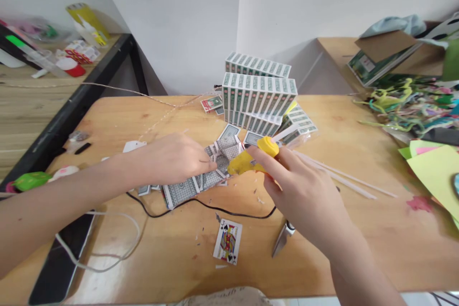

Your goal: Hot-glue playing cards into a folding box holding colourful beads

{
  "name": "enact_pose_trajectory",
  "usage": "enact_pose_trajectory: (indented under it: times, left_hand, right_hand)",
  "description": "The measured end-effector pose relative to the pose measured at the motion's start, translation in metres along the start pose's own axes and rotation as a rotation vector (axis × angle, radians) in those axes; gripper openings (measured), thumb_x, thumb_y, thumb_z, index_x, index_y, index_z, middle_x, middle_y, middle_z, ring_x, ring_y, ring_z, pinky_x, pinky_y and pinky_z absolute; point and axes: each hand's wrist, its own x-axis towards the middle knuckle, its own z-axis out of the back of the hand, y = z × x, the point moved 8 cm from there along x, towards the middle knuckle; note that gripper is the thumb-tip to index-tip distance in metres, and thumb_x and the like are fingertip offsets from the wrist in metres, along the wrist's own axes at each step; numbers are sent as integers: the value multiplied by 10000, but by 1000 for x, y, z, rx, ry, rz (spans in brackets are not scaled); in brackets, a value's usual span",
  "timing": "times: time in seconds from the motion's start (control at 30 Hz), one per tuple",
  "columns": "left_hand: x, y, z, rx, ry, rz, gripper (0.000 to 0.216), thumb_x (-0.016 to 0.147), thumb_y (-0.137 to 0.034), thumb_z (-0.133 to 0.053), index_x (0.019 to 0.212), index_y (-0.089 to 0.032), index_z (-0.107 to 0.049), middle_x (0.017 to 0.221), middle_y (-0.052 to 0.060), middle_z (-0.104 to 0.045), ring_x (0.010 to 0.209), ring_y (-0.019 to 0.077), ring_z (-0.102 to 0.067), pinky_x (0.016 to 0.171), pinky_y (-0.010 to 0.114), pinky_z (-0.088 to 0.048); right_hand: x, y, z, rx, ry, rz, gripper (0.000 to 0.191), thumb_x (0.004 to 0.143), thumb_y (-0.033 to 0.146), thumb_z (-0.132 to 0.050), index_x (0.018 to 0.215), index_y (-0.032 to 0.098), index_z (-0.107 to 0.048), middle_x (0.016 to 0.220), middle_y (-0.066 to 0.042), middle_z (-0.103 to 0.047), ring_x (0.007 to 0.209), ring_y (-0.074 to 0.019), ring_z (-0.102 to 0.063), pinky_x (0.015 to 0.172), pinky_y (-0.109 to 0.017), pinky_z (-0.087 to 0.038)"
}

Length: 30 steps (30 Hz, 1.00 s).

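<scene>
Your right hand [304, 196] holds the yellow glue gun [247, 160] just above the middle of the counter [358, 248], fingers clamped round its body; its long axis runs roughly left to right, and its nose points left and a little towards you, at the folded card piece [195, 185]. Your left hand [175, 158] lies on that piece with the fingers drawn together, and they seem to pinch its upper edge, though the tips hide the contact; the gun's nozzle is likewise lost between your two hands. The card piece lies flat, its length slanting from near left to far right.

A black cord [201, 203] loops across the counter just in front of the piece and passes under your right hand; a jack of spades [226, 241] lies face up nearer you, and a metal blade [281, 239] pokes out beside your right wrist, its handle hidden. Behind the gun stand stacked card boxes [258, 93], with loose cards at their foot; pale glue sticks [344, 179] lie to the right. Farther right are tangled pipe cleaners [405, 100] and coloured paper [433, 167], cut off by the edge; a white cable [118, 248] curls at the near left.
</scene>
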Motion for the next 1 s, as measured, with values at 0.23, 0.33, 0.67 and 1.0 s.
enact_pose_trajectory:
  times: [0.23,0.33,0.67,1.0]
  left_hand:
    - [0,-1,2,30,-10,5,356,979,-195,-350,841,-205,-678,619,-3,-620,546,140,-537,488,302,-300]
    - [0,-1,2,29,6,7,339,975,-193,-364,856,-211,-682,616,-7,-614,558,142,-547,495,307,-305]
    - [0,0,2,29,-41,6,317,958,-197,-407,796,-220,-679,581,-17,-593,523,145,-524,476,324,-274]
    - [-1,1,2,4,-4,12,345,951,-159,-359,881,-217,-692,604,-1,-615,543,146,-539,481,309,-303]
  right_hand:
    - [-2,-1,3,9,-15,-19,459,856,90,-440,1278,261,-497,913,-40,-628,735,-150,-580,492,-247,-333]
    - [-2,-1,3,19,1,-5,456,857,86,-436,1276,252,-503,929,-47,-629,747,-156,-587,496,-251,-345]
    - [-3,-1,4,44,-8,-8,467,851,84,-439,1281,254,-501,943,-48,-632,752,-153,-598,498,-248,-353]
    - [-3,-5,2,36,-14,-39,487,820,92,-437,1266,265,-530,891,-39,-626,696,-138,-576,483,-232,-341]
